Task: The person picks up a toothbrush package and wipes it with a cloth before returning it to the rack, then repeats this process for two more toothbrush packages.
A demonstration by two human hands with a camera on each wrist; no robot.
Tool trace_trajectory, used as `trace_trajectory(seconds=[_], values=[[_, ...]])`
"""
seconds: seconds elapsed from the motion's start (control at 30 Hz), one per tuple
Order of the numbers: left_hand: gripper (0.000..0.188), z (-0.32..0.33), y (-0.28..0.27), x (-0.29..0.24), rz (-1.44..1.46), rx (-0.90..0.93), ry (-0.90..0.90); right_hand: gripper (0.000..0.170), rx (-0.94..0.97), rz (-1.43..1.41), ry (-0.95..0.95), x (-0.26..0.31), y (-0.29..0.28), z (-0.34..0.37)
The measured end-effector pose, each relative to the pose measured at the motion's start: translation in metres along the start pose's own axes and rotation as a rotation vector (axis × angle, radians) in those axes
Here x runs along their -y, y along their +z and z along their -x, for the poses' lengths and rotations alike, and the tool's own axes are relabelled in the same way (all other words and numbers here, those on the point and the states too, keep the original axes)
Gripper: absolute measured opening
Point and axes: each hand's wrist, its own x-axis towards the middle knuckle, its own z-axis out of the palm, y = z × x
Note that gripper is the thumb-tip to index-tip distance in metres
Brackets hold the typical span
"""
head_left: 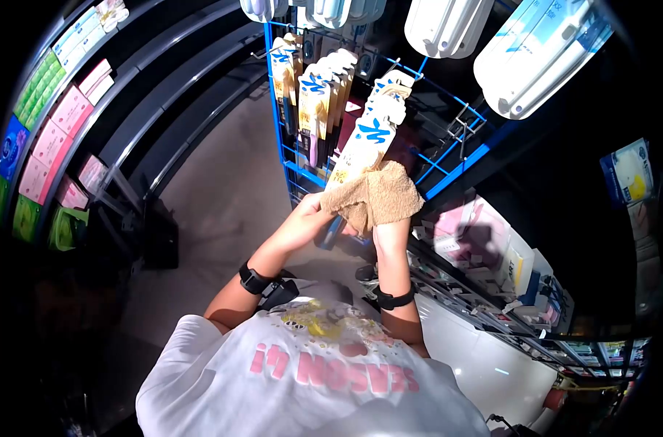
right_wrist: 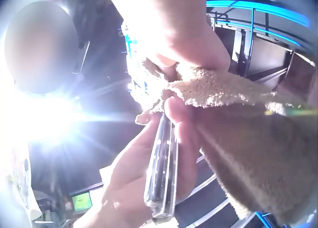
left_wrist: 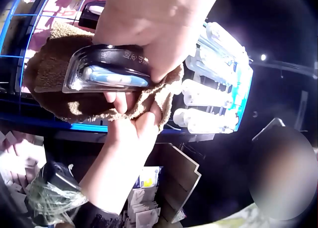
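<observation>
Toothbrush pack (head_left: 361,156), clear-fronted with a blue-and-white handle inside, sits between both hands at the front of a row of carded packs (head_left: 390,91), its card tilted up toward the row. The left hand (head_left: 308,215) has its fingers curled round the lower part of the pack, thumb against one edge. The right hand (right_wrist: 174,34) has its fingers bent into a tan cloth (head_left: 393,193), gripping it against the pack; how tightly the covered fingertips close cannot be told.

Both forearms reach up and forward from the body and converge at the pack, the left slanting inward, the right nearly straight. In the left wrist view the left hand comes in from above and the right from below, the cloth spreading behind and beneath the pack. Each wrist wears one black band, two in all.

Counts: one held pack, one cloth, two hands. Three rows of carded packs show on the blue wire rack (head_left: 466,164), the held pack's row nearest; the overlapping cards are too many to count surely. Two large white packages (head_left: 448,25) hang at upper right, with more, partly cut off, left of them. Well apart at left, curved dark shelves (head_left: 138,102) carry green and pink packets (head_left: 53,142).
</observation>
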Motion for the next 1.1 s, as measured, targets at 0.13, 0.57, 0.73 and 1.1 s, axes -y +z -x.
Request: trace_trajectory(seconds=[0.13, 0.57, 0.73, 1.1], values=[[0.026, -0.005, -0.002, 0.0, -0.019, -0.001, -0.042, 0.017, -0.084, -0.232, 0.084, 0.009, 0.008, -0.001], [0.053, -0.026, -0.047, -0.018, -0.987, -0.671, 0.506, 0.025, -0.201, -0.268, 0.011, 0.033, -0.019, 0.005], [0.072, -0.057, -0.045, -0.035, -1.088, -0.712, 0.583, 0.044, -0.364, -0.22, -0.039, -0.017, -0.044, 0.029], [0.047, -0.049, -0.067, -0.053, -0.761, -0.483, 0.682, 0.049, 0.11, -0.302, 0.454, -0.029, 0.01, 0.115]])
